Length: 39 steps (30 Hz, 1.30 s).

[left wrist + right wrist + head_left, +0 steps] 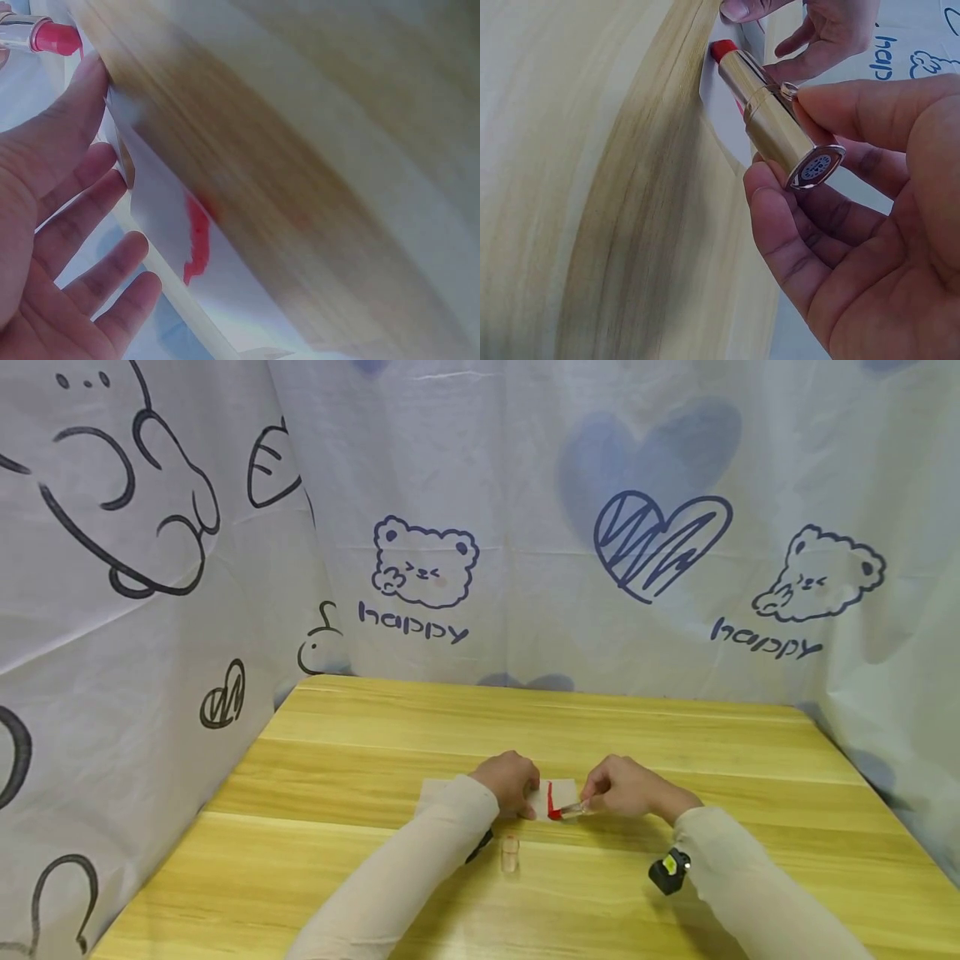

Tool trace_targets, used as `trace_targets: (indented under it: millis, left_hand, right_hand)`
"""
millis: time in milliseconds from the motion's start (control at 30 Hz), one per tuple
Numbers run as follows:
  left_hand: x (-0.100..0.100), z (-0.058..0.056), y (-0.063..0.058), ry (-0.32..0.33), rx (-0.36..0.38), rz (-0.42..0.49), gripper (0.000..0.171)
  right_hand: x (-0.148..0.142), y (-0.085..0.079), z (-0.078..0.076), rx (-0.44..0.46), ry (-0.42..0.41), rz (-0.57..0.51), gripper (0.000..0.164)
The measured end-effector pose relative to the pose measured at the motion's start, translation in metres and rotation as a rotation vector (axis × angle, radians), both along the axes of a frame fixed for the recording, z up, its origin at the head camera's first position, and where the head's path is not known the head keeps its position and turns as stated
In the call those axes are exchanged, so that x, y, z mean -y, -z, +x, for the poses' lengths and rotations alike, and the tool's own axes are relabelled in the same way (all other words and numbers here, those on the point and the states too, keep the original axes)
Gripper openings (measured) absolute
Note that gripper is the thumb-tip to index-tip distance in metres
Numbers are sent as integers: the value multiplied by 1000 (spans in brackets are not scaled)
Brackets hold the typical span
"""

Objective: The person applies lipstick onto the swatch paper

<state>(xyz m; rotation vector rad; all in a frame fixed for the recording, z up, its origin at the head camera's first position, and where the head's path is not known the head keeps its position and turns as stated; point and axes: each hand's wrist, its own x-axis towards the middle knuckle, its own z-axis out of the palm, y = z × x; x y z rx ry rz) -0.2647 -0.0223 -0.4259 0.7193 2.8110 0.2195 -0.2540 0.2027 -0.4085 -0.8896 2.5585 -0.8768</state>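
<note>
My right hand (628,787) pinches a lipstick (776,112) with a gold tube between thumb and fingers. Its red tip (721,49) meets the white paper (566,789) at the lower end of a red line (551,795). Over the middle of that paper lies my left hand (512,781), thumb and fingertips on the sheet, fingers spread. A separate red streak (197,238) shows on the paper in the left wrist view; the left arm covers that part in the head view. Nearer the person, a clear cap (510,853) lies on the table.
The wood-grain table (337,877) extends on all sides of the paper. White curtains (517,460) with drawn bears and hearts stand behind it and at its sides. A small black camera (669,870) sits on the right wrist.
</note>
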Motion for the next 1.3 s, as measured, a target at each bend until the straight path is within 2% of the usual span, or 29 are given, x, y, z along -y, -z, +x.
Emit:
trace_targets:
  millis: [567,833,1133,1300]
  left_hand:
    - [-2,-2,0,13,-19,-9,44]
    - [1,-1,-1,23,-11,7,44]
    - [16,0,-5,36,26,133,39]
    - [31,8,-7,59,35,237,33]
  right_hand:
    - [-7,-1,3,19,-4,-33,11]
    - [-13,1,9,105,86,-119,9]
    - [-16,12,25,112,201,-221,16]
    - [-17,19,36,156,269,-286,19]
